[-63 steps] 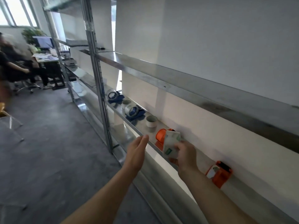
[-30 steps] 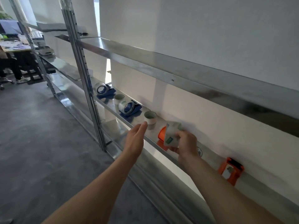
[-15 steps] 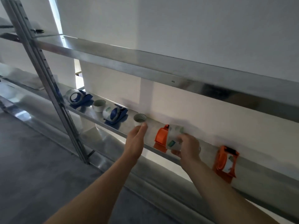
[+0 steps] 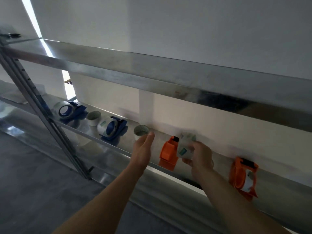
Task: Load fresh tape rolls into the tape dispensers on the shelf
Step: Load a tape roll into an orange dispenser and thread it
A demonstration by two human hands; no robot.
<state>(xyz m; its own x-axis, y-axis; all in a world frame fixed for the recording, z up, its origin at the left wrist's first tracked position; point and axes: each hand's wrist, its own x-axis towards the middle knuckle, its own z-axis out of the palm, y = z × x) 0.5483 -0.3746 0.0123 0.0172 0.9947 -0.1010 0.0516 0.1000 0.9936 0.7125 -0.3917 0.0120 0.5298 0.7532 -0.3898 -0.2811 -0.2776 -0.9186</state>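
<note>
My right hand (image 4: 200,156) grips a clear tape roll (image 4: 184,146) with green marks, held against the right side of an orange dispenser (image 4: 168,152) on the metal shelf (image 4: 118,146). My left hand (image 4: 143,147) is flat with fingers together, its tips touching a spent tape core (image 4: 141,131) standing on the shelf. A second orange dispenser (image 4: 243,176) with tape in it sits further right. Two blue dispensers, one at mid-left (image 4: 110,128) and one at far left (image 4: 67,110), carry rolls, with another core (image 4: 93,117) between them.
A slanted metal upright (image 4: 42,115) crosses the shelf at the left. An upper metal shelf (image 4: 168,76) overhangs the working shelf. White wall behind; grey floor (image 4: 33,191) below left. A lower shelf edge (image 4: 168,196) runs under my arms.
The view has swung right and closer to the shelf. My left hand has advanced to the core. My right hand keeps the roll at the orange dispenser.
</note>
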